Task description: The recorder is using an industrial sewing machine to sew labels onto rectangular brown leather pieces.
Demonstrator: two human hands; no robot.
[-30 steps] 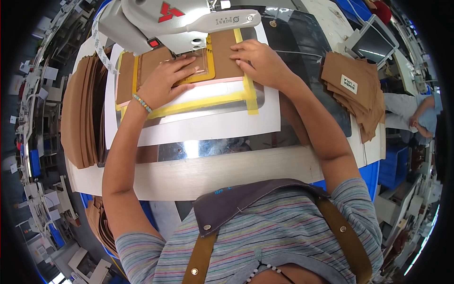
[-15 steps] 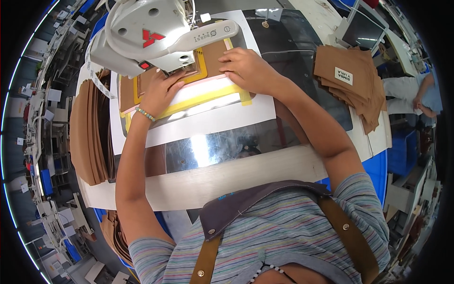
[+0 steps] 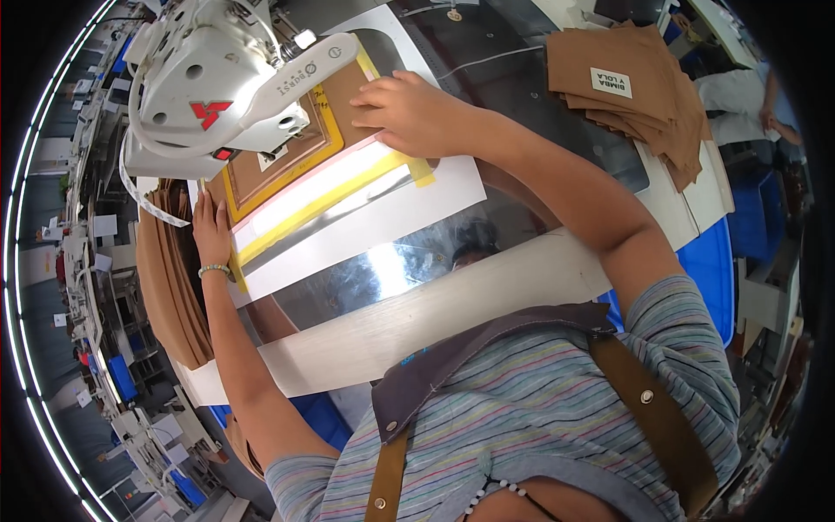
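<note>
A white sewing machine head (image 3: 200, 78) overhangs a brown panel (image 3: 339, 87) on a taped template board with a yellow frame (image 3: 335, 139) and yellow tape strips (image 3: 317, 204). The board lies on a white sheet (image 3: 448, 187). My left hand (image 3: 210, 228) rests at the board's left edge, fingers extended, beside a stack of brown pieces (image 3: 170, 270). My right hand (image 3: 404, 113) rests over the panel's right part, fingers slightly bent and apart. Part of the panel is hidden under the machine head.
A labelled pile of brown pieces (image 3: 622, 113) lies at the right on the table (image 3: 409, 304), near a screen (image 3: 631, 10). Blue bins (image 3: 704, 270) are below. Another person (image 3: 739, 100) is at the far right. A white cable (image 3: 487, 63) crosses the dark work plate.
My left hand has moved left from the frame beside the needle to the board's left edge, uncovering more of the frame. My right hand stays on the right part. The view has rotated.
</note>
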